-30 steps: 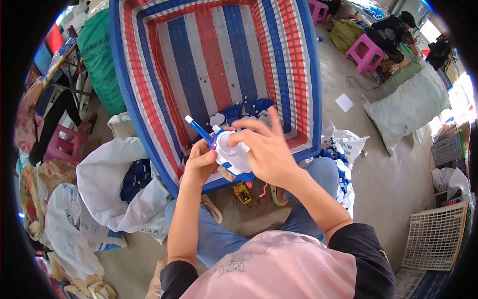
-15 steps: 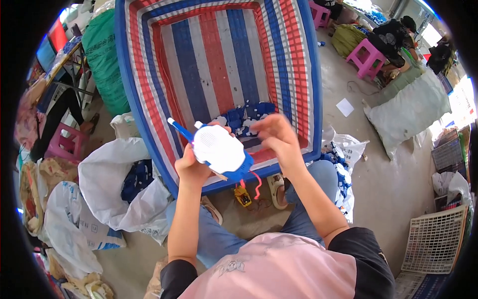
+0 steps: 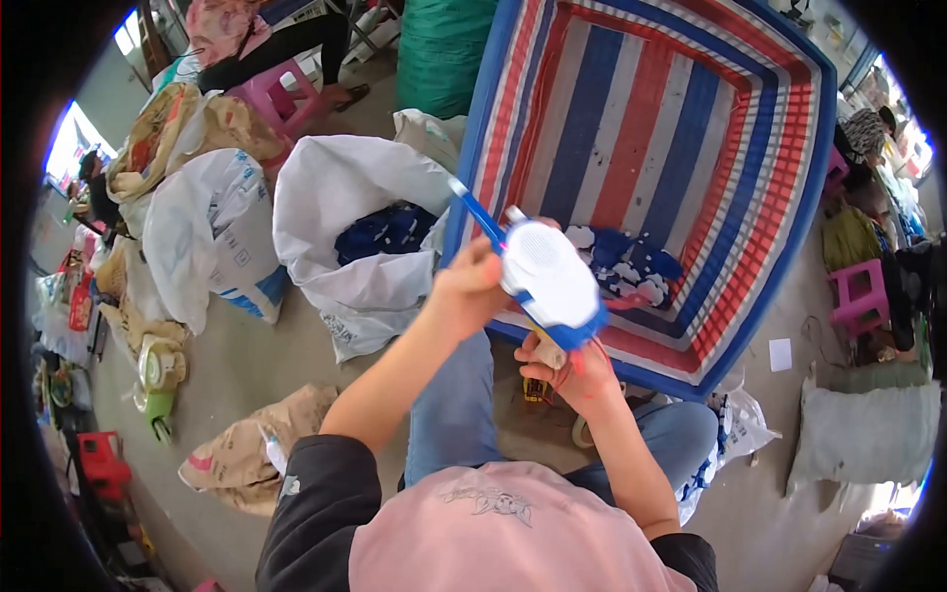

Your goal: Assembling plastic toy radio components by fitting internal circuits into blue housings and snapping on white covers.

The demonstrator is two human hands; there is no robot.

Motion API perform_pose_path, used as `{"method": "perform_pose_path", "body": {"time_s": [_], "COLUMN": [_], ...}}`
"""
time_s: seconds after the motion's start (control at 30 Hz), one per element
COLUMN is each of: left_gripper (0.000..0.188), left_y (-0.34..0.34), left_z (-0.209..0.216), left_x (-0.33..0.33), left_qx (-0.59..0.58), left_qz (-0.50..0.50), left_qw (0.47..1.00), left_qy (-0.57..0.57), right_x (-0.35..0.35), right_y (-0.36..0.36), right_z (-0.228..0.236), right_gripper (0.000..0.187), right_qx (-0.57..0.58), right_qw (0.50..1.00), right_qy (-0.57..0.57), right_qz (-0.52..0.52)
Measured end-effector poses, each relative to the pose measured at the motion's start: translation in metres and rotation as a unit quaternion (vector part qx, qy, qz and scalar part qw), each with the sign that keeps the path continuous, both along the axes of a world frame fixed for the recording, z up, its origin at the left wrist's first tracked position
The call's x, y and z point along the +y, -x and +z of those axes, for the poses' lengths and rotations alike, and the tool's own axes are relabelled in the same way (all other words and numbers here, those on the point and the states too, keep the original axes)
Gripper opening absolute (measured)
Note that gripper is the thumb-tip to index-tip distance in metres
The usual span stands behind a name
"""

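A white and blue toy walkie-talkie point(image 3: 552, 271) with a blue, white-tipped antenna point(image 3: 476, 212) hangs tilted over the near edge of a striped bin. My left hand point(image 3: 472, 284) grips its upper left side beside the antenna; some of the fingers are hidden behind it. My right hand point(image 3: 584, 380) is closed at the blue lower end, its fingers curled beneath. A thin red cord point(image 3: 575, 363) comes from that end and lies across the right fingers. Small blue and white plastic parts point(image 3: 626, 261) lie at the near end of the bin.
The blue-rimmed bin with a striped lining point(image 3: 681, 380) stands before my knees. Left of it, an open white sack point(image 3: 306, 207) holds dark blue parts. A yellow tool point(image 3: 536, 391) lies under the bin's edge. Pink stools point(image 3: 856, 294) and a stuffed sack point(image 3: 863, 431) are at the right.
My view has turned left, so the bin appears farther right. My right hand, formerly open and apart above the bin, has come down to the walkie-talkie's lower end and the cord.
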State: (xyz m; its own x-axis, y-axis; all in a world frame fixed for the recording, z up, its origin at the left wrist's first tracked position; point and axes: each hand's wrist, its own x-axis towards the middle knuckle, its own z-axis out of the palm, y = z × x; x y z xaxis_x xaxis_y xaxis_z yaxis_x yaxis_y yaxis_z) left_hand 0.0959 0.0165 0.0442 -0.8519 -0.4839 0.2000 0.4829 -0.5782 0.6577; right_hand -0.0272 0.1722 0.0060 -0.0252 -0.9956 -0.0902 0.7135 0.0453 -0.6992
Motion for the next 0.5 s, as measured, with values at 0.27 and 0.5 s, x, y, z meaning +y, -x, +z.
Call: {"method": "perform_pose_path", "body": {"time_s": [0.27,0.5], "left_gripper": [0.056,0.063], "left_y": [-0.092,-0.058], "left_z": [0.018,-0.016], "left_x": [-0.118,-0.119], "left_qx": [-0.456,-0.434], "left_qz": [0.392,0.380], "left_qw": [0.687,0.559], "left_qy": [0.407,0.596], "right_x": [0.041,0.054], "right_y": [0.034,0.099], "right_z": [-0.057,-0.058], "right_gripper": [0.032,0.038], "right_qx": [-0.038,0.067], "right_qw": [0.967,0.954], "right_qy": [-0.232,-0.253], "right_qz": [-0.095,-0.142]}}
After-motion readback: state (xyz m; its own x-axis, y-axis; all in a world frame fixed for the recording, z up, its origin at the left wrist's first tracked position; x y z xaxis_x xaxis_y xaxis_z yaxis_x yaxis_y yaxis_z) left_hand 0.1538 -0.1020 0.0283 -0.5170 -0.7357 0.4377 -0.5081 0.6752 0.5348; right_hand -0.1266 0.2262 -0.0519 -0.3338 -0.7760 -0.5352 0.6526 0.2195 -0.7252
